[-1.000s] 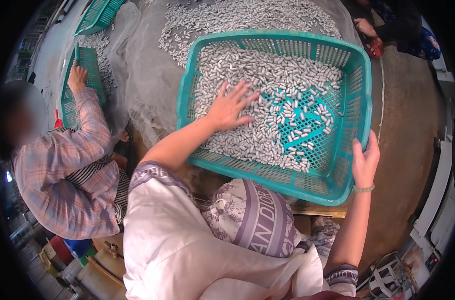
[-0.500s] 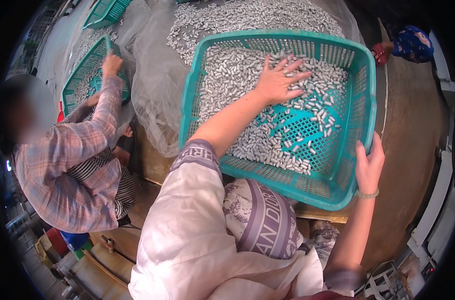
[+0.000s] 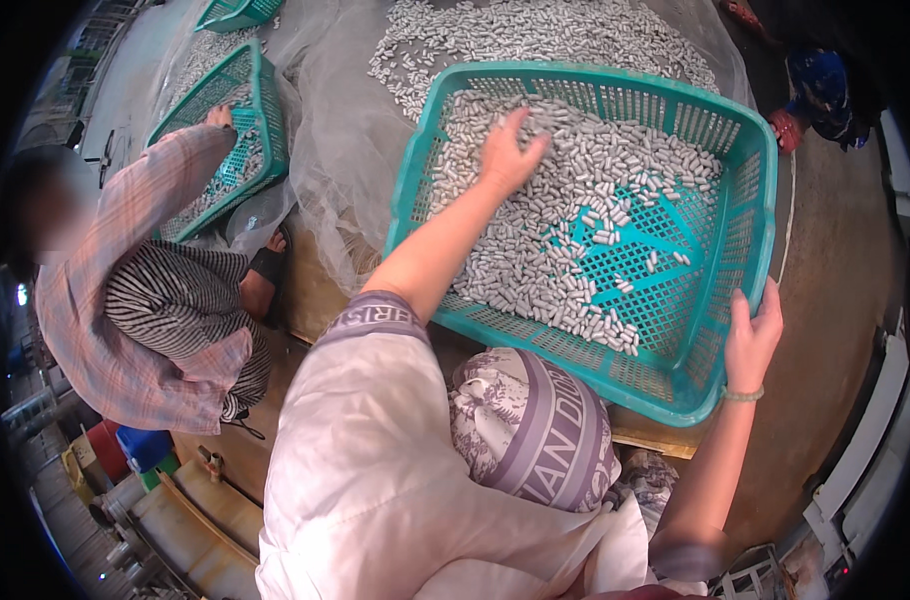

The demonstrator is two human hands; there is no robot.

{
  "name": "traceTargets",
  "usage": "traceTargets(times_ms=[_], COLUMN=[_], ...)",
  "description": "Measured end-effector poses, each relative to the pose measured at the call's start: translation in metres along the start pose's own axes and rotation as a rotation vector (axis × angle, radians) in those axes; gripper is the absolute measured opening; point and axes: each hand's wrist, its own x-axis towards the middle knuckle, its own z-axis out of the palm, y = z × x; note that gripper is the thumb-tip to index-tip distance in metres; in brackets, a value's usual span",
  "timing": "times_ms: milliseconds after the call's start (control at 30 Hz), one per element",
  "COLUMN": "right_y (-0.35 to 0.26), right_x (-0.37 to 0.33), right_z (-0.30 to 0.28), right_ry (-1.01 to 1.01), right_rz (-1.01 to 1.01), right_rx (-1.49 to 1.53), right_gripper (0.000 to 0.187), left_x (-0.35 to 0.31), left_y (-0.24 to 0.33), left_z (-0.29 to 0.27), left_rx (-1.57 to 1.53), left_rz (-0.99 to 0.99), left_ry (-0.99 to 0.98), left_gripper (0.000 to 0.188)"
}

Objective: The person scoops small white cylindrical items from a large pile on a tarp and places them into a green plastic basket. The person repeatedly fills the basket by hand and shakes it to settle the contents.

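A large teal plastic basket [image 3: 750,240] with latticed walls and floor tilts in front of me, over my knee. Small silver-grey capsule-shaped pieces [image 3: 505,265] cover most of its floor, thickest at the left and far side, while the lattice shows through at the right. My left hand [image 3: 513,152] rests on the pieces near the far left, thumb apart from the fingers, the fingertips partly hidden among them. At the near right corner my right hand [image 3: 753,335] grips the basket's outer wall, its fingers mostly hidden behind the rim.
Beyond the basket, more silvery pieces [image 3: 545,35] lie spread over a sheet with translucent netting [image 3: 325,130]. To the left a co-worker in a plaid shirt [image 3: 125,290] reaches into another teal basket [image 3: 265,150]. Another person's hand [image 3: 787,130] shows at the far right.
My left hand has swept left across the pieces, its fingers now less spread. My right hand keeps its grip. The co-worker's raised hand has lowered into their basket.
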Motion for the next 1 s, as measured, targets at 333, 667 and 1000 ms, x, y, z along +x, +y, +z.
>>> traceTargets(times_ms=[333,667,1000], right_y=[0.001,0.005,0.004], right_x=[-0.007,-0.003,-0.005], right_z=[-0.006,0.0,-0.002], right_ry=[-0.006,0.003,-0.014], right_rz=[0.043,0.022,0.05], right_rx=[-0.028,0.042,0.015], right_gripper=[0.029,0.029,0.029], left_x=[-0.009,-0.069,-0.075], left_y=[0.019,0.0,0.093], left_z=[-0.015,-0.021,0.058], left_rx=[0.082,0.01,0.123], left_rz=[0.331,0.142,0.688], left_ry=[-0.07,-0.243,-0.429], left_gripper=[0.052,0.062,0.064])
